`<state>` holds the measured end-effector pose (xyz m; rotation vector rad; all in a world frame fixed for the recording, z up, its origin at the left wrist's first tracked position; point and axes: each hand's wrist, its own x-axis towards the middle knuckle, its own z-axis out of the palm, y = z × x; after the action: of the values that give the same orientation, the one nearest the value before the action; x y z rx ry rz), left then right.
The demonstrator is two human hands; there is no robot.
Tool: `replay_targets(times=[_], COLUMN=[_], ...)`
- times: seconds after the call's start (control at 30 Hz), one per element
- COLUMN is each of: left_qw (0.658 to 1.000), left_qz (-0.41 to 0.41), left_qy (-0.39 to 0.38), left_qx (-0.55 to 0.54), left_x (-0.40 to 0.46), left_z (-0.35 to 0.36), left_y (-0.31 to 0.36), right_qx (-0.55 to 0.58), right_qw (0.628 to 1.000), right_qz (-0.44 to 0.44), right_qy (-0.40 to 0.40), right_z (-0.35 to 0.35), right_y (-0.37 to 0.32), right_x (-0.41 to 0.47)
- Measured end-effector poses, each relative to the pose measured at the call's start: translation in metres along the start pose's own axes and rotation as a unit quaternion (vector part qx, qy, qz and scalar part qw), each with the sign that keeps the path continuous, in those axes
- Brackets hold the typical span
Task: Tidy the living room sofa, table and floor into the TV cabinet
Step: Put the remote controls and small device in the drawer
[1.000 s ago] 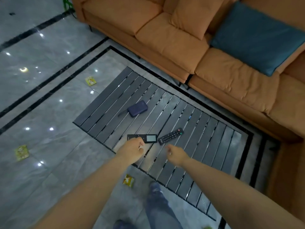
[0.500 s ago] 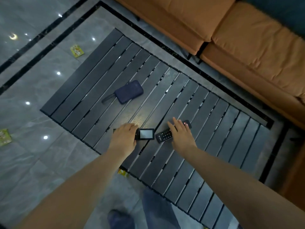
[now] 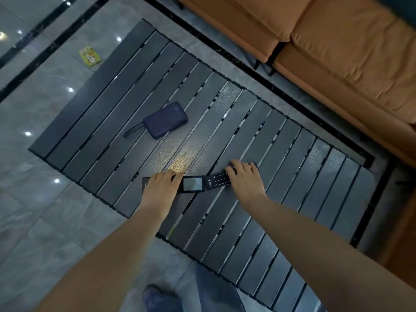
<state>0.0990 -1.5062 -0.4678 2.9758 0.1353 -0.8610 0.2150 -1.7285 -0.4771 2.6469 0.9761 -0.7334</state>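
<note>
Head view: both hands now down on the remotes on the slatted table point(image 3: 94, 122).
Left hand point(image 3: 161, 188) covers the screen remote point(image 3: 192, 184), right hand point(image 3: 244, 179) the keypad remote point(image 3: 217, 180), fingers curling over both since half a second ago; grip unclear; power bank point(image 3: 165, 122) lies apart.

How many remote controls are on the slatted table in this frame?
2. The remote with a screen lies at the table's near edge under the left hand; the keypad remote lies just right of it, under the right hand.

The slatted table point(image 3: 126, 109) looks like matt, finely grained dark metal. The floor tiles point(image 3: 33, 210) are glossy polished stone. The sofa point(image 3: 351, 52) wears soft, wrinkled orange cloth. The power bank point(image 3: 165, 120) looks like smooth matt plastic.
</note>
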Motion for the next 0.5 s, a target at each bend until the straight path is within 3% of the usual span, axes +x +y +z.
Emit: replay_targets(times=[0.23,0.37,0.5], left_qw=[1.000,0.995,0.967], left_qz=[-0.024,-0.062,-0.144], left_qy=[0.000,-0.010,-0.010], left_qx=[0.013,-0.074,-0.208], left_x=[-0.009,-0.028,-0.052], left_z=[-0.007,-0.023,-0.051], left_y=[-0.001,-0.015,-0.031], right_qx=[0.058,0.169,0.197], right_qw=[0.995,0.982,0.979], right_qz=[0.058,0.080,0.049], right_qy=[0.048,0.032,0.020], right_z=[-0.006,-0.027,-0.059], right_y=[-0.002,-0.010,-0.025], right_x=[0.000,-0.005,-0.008])
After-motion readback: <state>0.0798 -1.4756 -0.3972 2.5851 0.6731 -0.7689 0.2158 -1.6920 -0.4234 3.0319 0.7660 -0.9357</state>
